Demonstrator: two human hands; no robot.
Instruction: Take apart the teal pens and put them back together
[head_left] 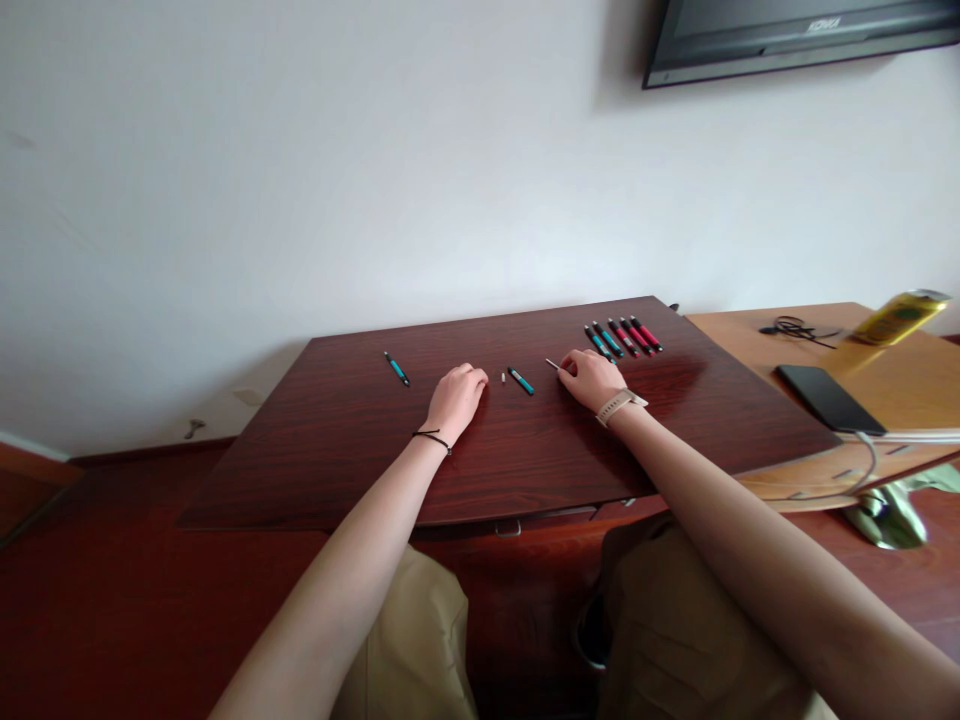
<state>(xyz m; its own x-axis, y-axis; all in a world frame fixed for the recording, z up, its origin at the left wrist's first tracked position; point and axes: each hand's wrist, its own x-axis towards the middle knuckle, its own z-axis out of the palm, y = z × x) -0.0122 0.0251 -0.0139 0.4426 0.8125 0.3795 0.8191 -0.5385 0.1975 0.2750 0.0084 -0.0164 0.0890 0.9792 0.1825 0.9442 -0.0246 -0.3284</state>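
My right hand (pixel 591 376) pinches a thin pen refill (pixel 551 363), whose light tip points left out of the fingers. My left hand (pixel 457 394) rests on the table with its fingers curled down and together; whatever may be under them is hidden. Between the hands lie a small white piece (pixel 503 378), close to the left fingertips, and a teal and black pen barrel (pixel 520 381). Farther left, apart from my left hand, is a teal and black pen (pixel 397 369).
Beyond my right hand, teal pens (pixel 604 340) and red pens (pixel 635 336) lie in a slanted row on the dark wood table (pixel 337 450). To the right, a lighter cabinet (pixel 750 350) bears a phone (pixel 829 398) with a cable, a black cord (pixel 796 328) and a yellow can (pixel 900 317).
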